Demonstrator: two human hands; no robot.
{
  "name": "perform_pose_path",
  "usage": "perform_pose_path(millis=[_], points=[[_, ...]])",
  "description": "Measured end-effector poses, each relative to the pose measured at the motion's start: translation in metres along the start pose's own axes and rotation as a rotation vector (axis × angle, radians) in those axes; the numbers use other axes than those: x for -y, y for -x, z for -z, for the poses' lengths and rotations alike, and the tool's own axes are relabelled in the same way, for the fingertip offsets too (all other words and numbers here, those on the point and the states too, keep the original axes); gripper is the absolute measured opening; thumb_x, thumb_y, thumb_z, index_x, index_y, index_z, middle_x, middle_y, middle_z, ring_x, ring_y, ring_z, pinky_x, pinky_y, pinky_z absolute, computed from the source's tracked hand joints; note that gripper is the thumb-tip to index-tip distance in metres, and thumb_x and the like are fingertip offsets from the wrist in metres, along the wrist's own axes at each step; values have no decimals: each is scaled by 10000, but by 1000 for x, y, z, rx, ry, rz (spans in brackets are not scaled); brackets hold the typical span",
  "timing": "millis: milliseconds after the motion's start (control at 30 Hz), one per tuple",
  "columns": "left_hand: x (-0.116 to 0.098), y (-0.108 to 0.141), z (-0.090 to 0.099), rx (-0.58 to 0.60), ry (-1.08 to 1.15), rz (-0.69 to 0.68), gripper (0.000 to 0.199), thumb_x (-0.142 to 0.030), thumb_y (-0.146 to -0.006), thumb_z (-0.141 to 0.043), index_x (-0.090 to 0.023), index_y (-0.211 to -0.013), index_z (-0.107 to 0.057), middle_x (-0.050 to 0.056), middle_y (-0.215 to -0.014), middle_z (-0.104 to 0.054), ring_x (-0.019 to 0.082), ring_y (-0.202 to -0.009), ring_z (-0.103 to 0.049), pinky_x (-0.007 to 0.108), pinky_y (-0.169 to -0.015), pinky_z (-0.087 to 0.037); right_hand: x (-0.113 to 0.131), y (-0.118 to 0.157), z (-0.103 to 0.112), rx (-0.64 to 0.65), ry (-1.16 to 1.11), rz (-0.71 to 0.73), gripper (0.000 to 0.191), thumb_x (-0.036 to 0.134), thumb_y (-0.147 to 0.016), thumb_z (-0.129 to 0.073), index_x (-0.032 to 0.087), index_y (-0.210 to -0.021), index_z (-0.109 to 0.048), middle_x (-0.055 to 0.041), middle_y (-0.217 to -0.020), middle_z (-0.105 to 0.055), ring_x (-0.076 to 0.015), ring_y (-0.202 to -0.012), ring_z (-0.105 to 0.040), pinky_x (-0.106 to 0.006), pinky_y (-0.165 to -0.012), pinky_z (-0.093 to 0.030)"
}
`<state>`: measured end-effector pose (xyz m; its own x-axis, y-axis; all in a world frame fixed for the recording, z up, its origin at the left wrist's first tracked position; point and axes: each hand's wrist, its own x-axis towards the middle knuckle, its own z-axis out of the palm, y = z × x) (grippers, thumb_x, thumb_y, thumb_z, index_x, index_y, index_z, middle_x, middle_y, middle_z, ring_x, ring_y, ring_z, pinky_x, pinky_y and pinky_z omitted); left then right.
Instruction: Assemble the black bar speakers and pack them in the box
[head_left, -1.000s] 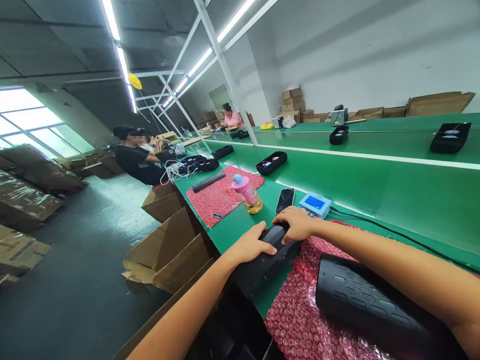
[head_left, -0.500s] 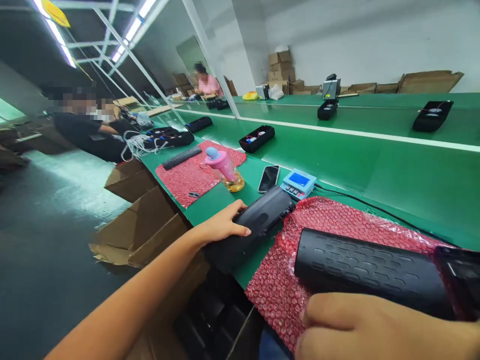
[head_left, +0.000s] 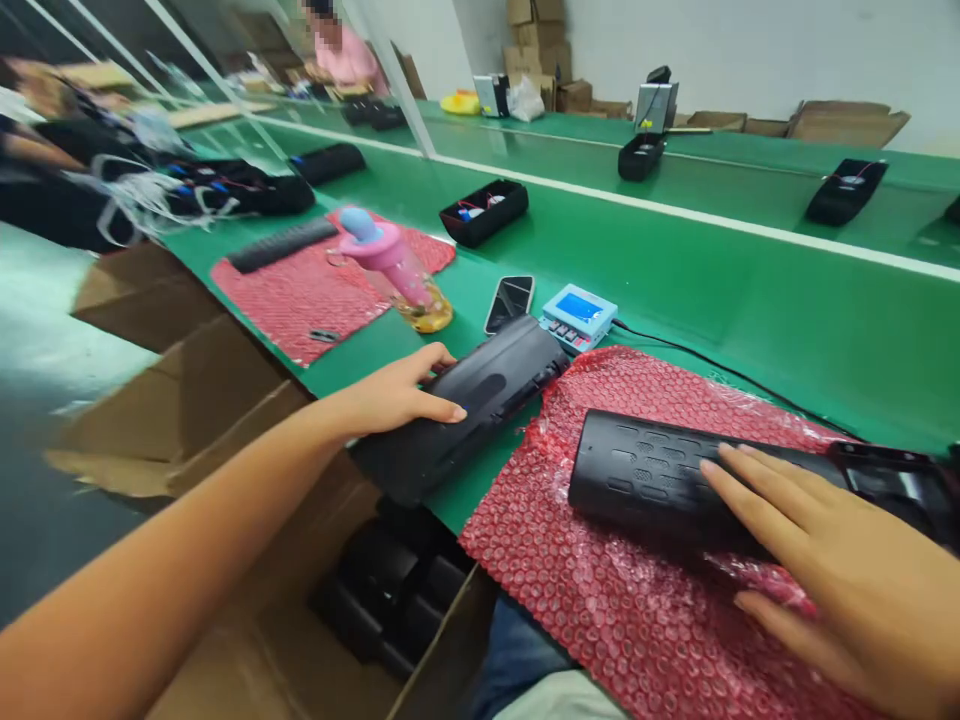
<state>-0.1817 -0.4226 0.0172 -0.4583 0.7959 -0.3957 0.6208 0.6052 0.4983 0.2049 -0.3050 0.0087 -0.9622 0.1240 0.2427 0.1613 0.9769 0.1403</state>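
Note:
My left hand [head_left: 412, 388] grips a smooth black plastic housing [head_left: 487, 385] slanting over the table's front edge, thumb on top and fingers around the far side. Its upper end lies close to a blue meter box [head_left: 581, 312] with a screen. A second black housing [head_left: 637, 462], with a raised pattern of small bars, rests on red bubble wrap [head_left: 540, 560]. Over its right part my right hand [head_left: 832, 540] lies open, fingers stretched, fingertips at the patterned top. Past that hand is another black part [head_left: 892, 475], partly hidden.
A phone [head_left: 510, 303] and a pink-lidded bottle [head_left: 397, 265] stand behind my left hand. More red bubble wrap [head_left: 285, 310] holds a black bar. Several open black housings sit farther off. Below the edge, a cardboard box [head_left: 300, 620] contains black parts. Two people work at the left.
My right hand has gone from curled in front of the patterned housing to spread out over it. My left hand keeps its hold. The camera view has shifted.

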Motion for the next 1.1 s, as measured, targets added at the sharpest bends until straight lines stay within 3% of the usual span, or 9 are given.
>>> perform_pose_path(millis=[67, 167, 267, 433, 567, 667, 833, 933, 1100], points=[[2, -2, 1, 12, 14, 32, 575, -521, -541, -633, -216, -995, -454, 16, -942, -579, 234, -826, -591, 307, -648, -476, -14, -2, -12, 76, -8, -23, 661, 191, -708, -511, 37, -1337, -381, -230, -1344, -452, -355, -1195, -491, -488, -870, -548], [3, -4, 1, 31, 43, 70, 589, -534, -530, -642, -236, -997, -440, -5, -892, -589, 214, -737, -610, 283, -573, -482, -36, -8, -19, 180, -132, -62, 743, 162, -704, -548, 54, -1398, -305, -188, -1423, -366, -305, -1297, -387, -464, -1009, -454], [2, -4, 1, 32, 60, 79, 590, -538, -514, -650, -245, -978, -434, -16, -875, -596, 201, -706, -616, 265, -543, -484, -54, -19, -17, 260, -290, -115, 745, 242, -730, -586, 82, -1410, -325, -155, -1430, -368, -271, -1290, -404, -428, -1055, -407], [-1, -4, 0, 49, 95, 115, 600, -536, -508, -651, -240, -979, -426, -14, -874, -604, 199, -686, -618, 274, -536, -493, -65, -38, -14, 337, -460, -264, 755, 353, -685, -636, 105, -1366, -423, -121, -1375, -456, -285, -1222, -477, -449, -1042, -407], [3, -5, 0, -2, 37, 82, 613, -549, -506, -659, -230, -986, -452, 4, -952, -583, 226, -784, -610, 272, -557, -493, -67, -49, -14, 387, -502, -465, 775, 328, -601, -699, 200, -1334, -482, -44, -1315, -530, -274, -1137, -540, -420, -990, -442], [6, -5, 0, 17, 71, 89, 613, -541, -517, -663, -231, -999, -446, 0, -904, -582, 237, -786, -610, 281, -561, -500, -69, -55, -13, 407, -530, -545, 775, 298, -549, -736, 251, -1294, -528, -10, -1264, -572, -275, -1103, -557, -393, -956, -460], [7, -6, 1, 53, 100, 67, 572, -518, -565, -665, -237, -1004, -431, -5, -901, -585, 236, -782, -616, 291, -580, -507, -72, -60, -11, 424, -564, -493, 746, 296, -559, -724, 224, -1276, -533, -34, -1265, -565, -272, -1088, -554, -376, -932, -458], [6, -5, 1, 40, 98, 55, 565, -515, -568, -670, -236, -999, -434, -9, -903, -583, 236, -800, -612, 286, -588, -502, -74, -61, -11, 429, -601, -556, 747, 278, -546, -722, 204, -1266, -538, -39, -1249, -574, -263, -1077, -552, -363, -923, -455], [3, -2, 0, 48, 148, 45, 524, -488, -585, -662, -236, -978, -424, -28, -861, -582, 222, -754, -615, 295, -579, -509, -70, -68, -6, 485, -515, -539, 723, 323, -567, -715, 186, -1246, -511, -63, -1197, -589, -255, -1005, -566, -340, -843, -453]])
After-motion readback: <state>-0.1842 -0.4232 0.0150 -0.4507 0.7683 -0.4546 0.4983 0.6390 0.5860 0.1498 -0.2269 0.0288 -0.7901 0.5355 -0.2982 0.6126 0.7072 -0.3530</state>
